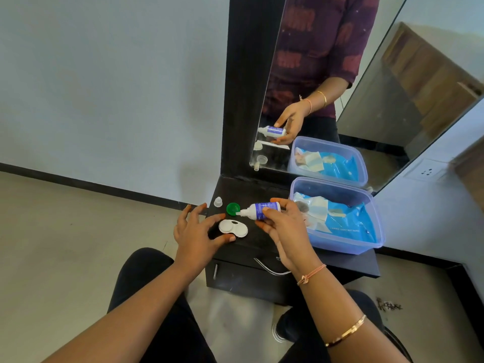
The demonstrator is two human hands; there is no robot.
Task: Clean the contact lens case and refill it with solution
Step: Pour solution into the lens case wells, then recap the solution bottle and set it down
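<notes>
The white contact lens case (233, 228) lies with its wells uncovered on the black dresser top (259, 239). My right hand (284, 229) grips a small solution bottle (259, 210) with a blue label, held sideways, its white nozzle pointing left toward a green lens-case cap (232, 208). A clear bottle cap (218, 202) stands behind it at the far left. My left hand (199, 231) hovers beside the case with its fingers spread, thumb and forefinger near the case's left well; contact with the case is unclear.
A clear blue plastic tub (372, 221) holding a blue wipes packet sits on the right of the dresser. A black-framed mirror (327, 100) rises behind it. Drawer handles (269, 268) are below the top. Beige floor lies to the left.
</notes>
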